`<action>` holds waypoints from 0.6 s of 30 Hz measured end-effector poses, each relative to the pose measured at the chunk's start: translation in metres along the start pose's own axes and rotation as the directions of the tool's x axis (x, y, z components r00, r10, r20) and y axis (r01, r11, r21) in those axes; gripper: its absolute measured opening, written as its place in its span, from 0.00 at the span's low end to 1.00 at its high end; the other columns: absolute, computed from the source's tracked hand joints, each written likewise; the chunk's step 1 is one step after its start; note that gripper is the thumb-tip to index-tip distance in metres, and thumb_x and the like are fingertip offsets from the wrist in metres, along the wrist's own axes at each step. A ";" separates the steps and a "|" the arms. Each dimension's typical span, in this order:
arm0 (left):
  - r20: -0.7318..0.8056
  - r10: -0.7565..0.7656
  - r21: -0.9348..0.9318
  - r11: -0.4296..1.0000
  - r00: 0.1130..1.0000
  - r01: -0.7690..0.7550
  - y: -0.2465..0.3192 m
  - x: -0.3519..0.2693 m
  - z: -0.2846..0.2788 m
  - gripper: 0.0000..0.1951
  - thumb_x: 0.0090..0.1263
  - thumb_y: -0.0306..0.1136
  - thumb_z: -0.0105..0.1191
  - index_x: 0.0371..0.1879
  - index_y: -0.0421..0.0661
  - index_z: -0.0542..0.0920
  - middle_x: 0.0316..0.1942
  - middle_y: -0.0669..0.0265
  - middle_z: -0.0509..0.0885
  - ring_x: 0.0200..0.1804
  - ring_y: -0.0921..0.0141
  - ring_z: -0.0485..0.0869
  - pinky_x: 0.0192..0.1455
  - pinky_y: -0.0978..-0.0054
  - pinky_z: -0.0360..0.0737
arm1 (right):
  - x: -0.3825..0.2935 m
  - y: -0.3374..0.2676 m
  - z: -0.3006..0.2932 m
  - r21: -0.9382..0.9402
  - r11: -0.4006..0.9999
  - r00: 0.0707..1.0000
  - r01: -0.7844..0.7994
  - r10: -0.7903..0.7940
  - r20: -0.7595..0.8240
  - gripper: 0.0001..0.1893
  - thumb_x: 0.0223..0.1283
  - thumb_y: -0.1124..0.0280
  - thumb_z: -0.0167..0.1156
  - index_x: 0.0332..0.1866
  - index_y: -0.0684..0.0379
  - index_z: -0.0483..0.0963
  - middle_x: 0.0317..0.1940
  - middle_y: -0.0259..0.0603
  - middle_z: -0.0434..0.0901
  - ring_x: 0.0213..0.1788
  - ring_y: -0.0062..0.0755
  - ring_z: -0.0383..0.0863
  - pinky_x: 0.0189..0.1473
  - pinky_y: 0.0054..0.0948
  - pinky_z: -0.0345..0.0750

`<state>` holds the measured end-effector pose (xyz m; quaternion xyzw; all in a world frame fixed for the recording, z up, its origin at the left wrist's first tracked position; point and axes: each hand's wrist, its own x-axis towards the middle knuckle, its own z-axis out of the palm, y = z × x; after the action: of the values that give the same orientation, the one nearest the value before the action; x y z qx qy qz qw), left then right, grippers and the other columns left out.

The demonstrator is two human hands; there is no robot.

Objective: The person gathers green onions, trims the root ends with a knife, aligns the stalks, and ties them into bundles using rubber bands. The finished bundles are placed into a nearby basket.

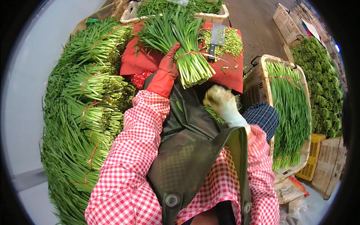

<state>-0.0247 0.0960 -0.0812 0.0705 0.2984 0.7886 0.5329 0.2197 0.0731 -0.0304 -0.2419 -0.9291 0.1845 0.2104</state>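
Observation:
My left hand (pixel 169 63), in a red rubber glove, grips a bundle of garlic chives (pixel 194 67) from its left side, thumb up. A red tie goes round the bundle, whose pale cut ends point down towards me. Below and to the right of those ends is my right hand (pixel 219 98), in a soiled pale glove; it is blurred, its fingers look curled, and whether it holds anything is unclear. A cleaver (pixel 217 35) with a black handle lies on the red cloth (pixel 234 67) among chopped stem ends (pixel 233 42).
Tied chive bundles (pixel 95 87) are piled high on the left. A pale plastic crate (pixel 270 84) of chives stands right, beside a knee in dark checked cloth. Another crate (pixel 225 14) of greens is beyond the red cloth. Curly greens (pixel 317 84) and a yellow crate (pixel 312 157) are far right.

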 end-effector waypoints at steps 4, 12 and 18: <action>-0.072 -0.058 0.071 0.995 0.996 0.063 -0.001 -0.001 0.008 0.16 0.68 0.32 0.55 0.55 0.48 0.77 0.52 0.66 0.80 0.55 0.66 0.80 0.58 0.64 0.79 | -0.014 0.007 -0.007 0.153 0.988 0.998 0.023 -0.033 0.062 0.22 0.44 0.60 0.71 0.46 0.53 0.77 0.43 0.36 0.79 0.44 0.38 0.80 0.43 0.33 0.78; 0.061 -0.004 -0.044 0.999 0.998 0.007 -0.002 0.011 -0.003 0.14 0.65 0.33 0.59 0.50 0.49 0.79 0.50 0.65 0.82 0.52 0.63 0.81 0.55 0.60 0.81 | -0.022 -0.028 0.022 0.113 0.973 0.720 0.203 -0.227 0.656 0.23 0.58 0.57 0.61 0.55 0.59 0.74 0.50 0.44 0.79 0.51 0.43 0.80 0.52 0.39 0.77; 0.418 -0.098 -0.578 0.738 0.903 0.348 0.018 -0.003 -0.001 0.23 0.73 0.47 0.44 0.58 0.42 0.72 0.56 0.53 0.76 0.54 0.56 0.78 0.61 0.58 0.76 | -0.063 0.019 0.001 0.672 0.518 0.814 -0.528 0.536 0.226 0.14 0.63 0.72 0.60 0.53 0.58 0.79 0.23 0.29 0.77 0.23 0.14 0.72 0.26 0.17 0.70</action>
<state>-0.0384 0.0885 -0.0713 -0.0088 -0.0851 0.7447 0.6619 0.2760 0.0552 -0.0585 -0.4145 -0.6638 0.5807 0.2244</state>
